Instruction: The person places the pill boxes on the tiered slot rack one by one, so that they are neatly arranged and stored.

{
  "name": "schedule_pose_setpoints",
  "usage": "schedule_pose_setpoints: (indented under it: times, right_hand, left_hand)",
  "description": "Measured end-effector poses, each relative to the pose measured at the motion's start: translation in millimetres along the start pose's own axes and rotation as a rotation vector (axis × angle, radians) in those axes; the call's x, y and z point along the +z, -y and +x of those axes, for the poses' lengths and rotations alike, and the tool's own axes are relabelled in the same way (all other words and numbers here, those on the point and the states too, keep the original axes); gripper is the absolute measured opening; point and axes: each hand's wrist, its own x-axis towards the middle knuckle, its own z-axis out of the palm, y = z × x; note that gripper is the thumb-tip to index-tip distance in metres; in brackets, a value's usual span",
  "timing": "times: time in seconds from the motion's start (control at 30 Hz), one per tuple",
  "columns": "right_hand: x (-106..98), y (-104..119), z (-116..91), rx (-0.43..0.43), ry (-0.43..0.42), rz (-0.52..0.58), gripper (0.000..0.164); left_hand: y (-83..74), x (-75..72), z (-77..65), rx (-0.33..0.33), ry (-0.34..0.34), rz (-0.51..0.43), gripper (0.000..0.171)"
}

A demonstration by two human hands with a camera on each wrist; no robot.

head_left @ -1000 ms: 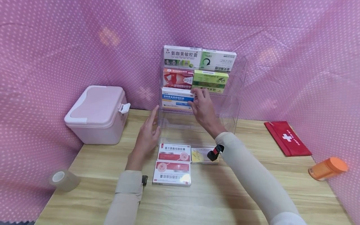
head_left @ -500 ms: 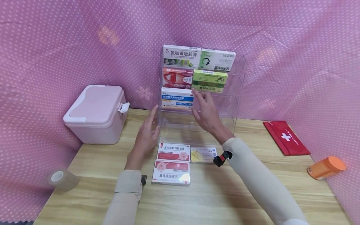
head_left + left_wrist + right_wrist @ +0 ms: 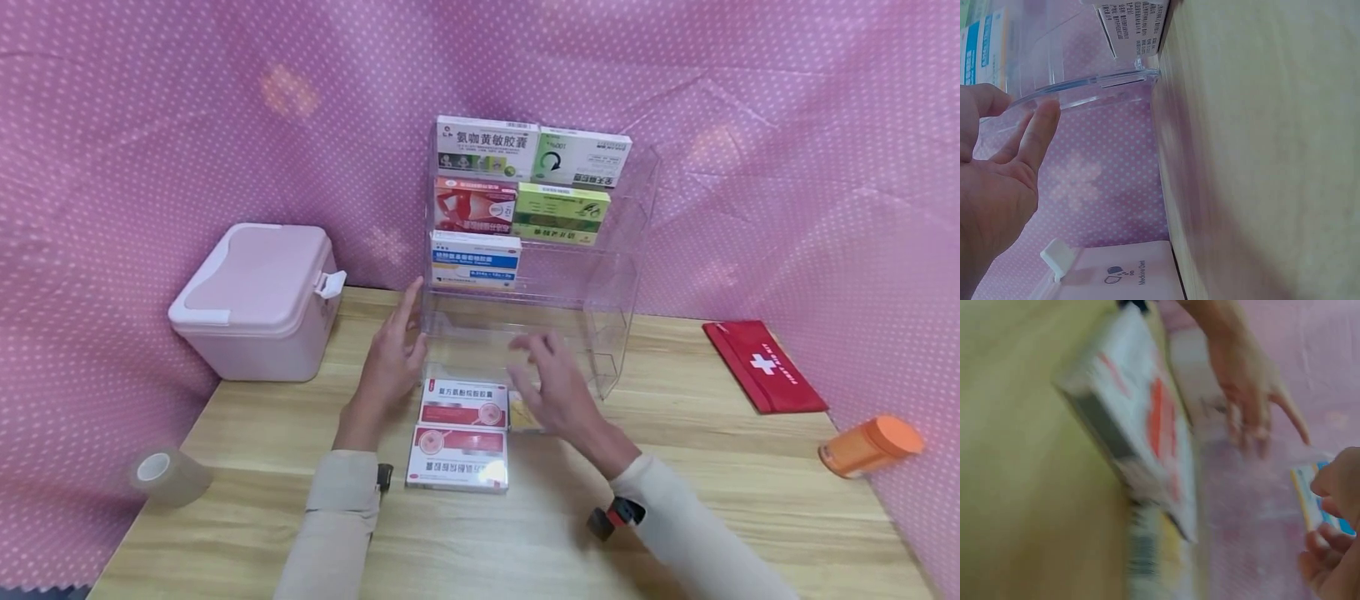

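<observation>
A clear tiered display rack point(image 3: 615, 287) stands at the back, holding several medicine boxes. My left hand point(image 3: 390, 350) rests at its left side, fingers extended; in the left wrist view the fingertips point(image 3: 1049, 115) touch the clear side panel's edge. My right hand point(image 3: 558, 383) hovers, fingers loosely bent and holding nothing, over a yellow-and-white medicine box point(image 3: 522, 414), which it partly hides. Beside that box lie two red-and-white medicine boxes, one farther back point(image 3: 463, 403) and one nearer point(image 3: 457, 458). A blue-and-white medicine box point(image 3: 475, 260) stands at the left of the third tier.
At the left is a pink medicine chest point(image 3: 255, 300), with a roll of clear tape point(image 3: 171, 477) nearer me. A red first aid pouch point(image 3: 765, 367) and an orange bottle point(image 3: 870, 447) lie at the right. Pink dotted cloth point(image 3: 360, 100) hangs behind the table.
My right hand has let go of the blue-and-white box and come down toward the yellow-and-white box on the table. The left hand has stayed at the rack's side.
</observation>
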Motion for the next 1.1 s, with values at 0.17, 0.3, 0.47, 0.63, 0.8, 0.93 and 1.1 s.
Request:
schedule_pose_setpoints:
  times: [0.17,0.3,0.47,0.63,0.8,0.93,1.1]
  right_hand:
    - [18.2,7.8,-40.1,0.136,0.29,0.085,0.029]
    - [26.1,9.4,-65.3,0.207,0.431,0.053,0.038]
    - [24.2,6.8,-84.4,0.258,0.46,0.039,0.057]
    - [15.0,-0.6,-93.7,0.305,0.468,0.075,0.077]
    - [7.4,-7.2,-100.9,0.318,0.499,0.108,0.072]
    - [4.7,-7.2,-104.5,0.299,0.483,0.168,0.059]
    - [2.3,-3.7,-106.8,0.289,0.481,0.272,0.058]
  left_hand:
    - [-0.2,1.2,-0.1,-0.003,0.002,-0.001,0.093]
    - [-1.4,1.7,0.0,-0.009,0.006,-0.007,0.097]
    - [-1.0,1.1,0.6,-0.012,0.005,0.001,0.097]
    - [0.9,1.0,0.0,-0.017,0.005,0.006,0.096]
    - [1.5,1.0,0.2,-0.01,0.009,0.005,0.094]
    - [1.2,0.8,0.4,-0.009,0.005,0.008,0.096]
    - [1.9,1.7,0.3,-0.019,0.005,0.022,0.096]
